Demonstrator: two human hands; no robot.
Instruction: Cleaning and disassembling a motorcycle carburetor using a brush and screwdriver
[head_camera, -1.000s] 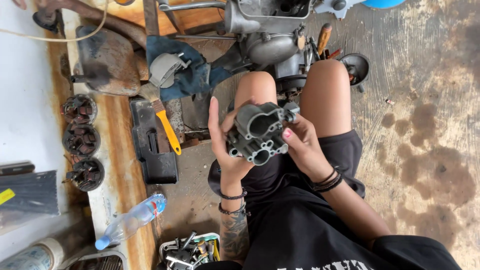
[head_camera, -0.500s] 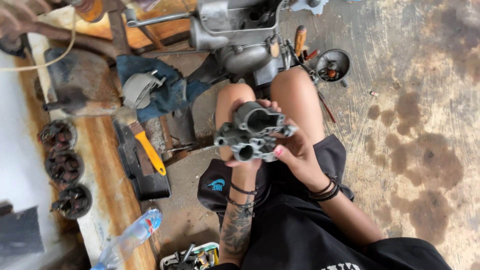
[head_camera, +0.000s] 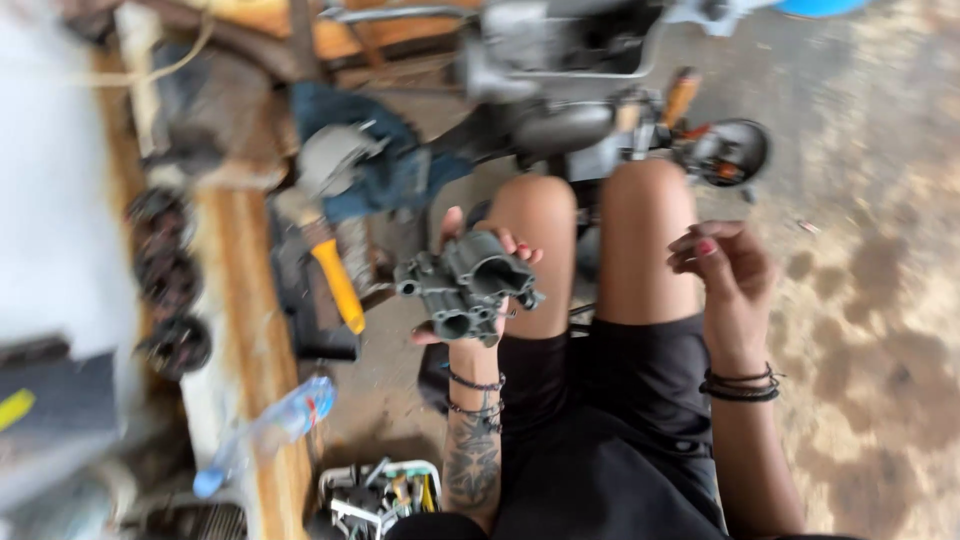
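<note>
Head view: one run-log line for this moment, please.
left hand: holds grey metal carburetor body | right hand: off it, empty, above right thigh | frame blurred

The person wears a black top and black shorts, knees bare. The left hand (head_camera: 470, 300) has thin dark bracelets at the wrist and a dark tattoo on the forearm, its pattern blurred. The right hand (head_camera: 722, 275) has stacked black bands and what seem red-painted nails.

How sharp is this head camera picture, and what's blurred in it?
Head view: motion blur smears the whole frame, worst at the left edge, where the plastic bottle and dark round parts lose their outlines. The grey metal part in the left hand stays readable; the right hand is soft. Light is even daylight, without glare.
</note>
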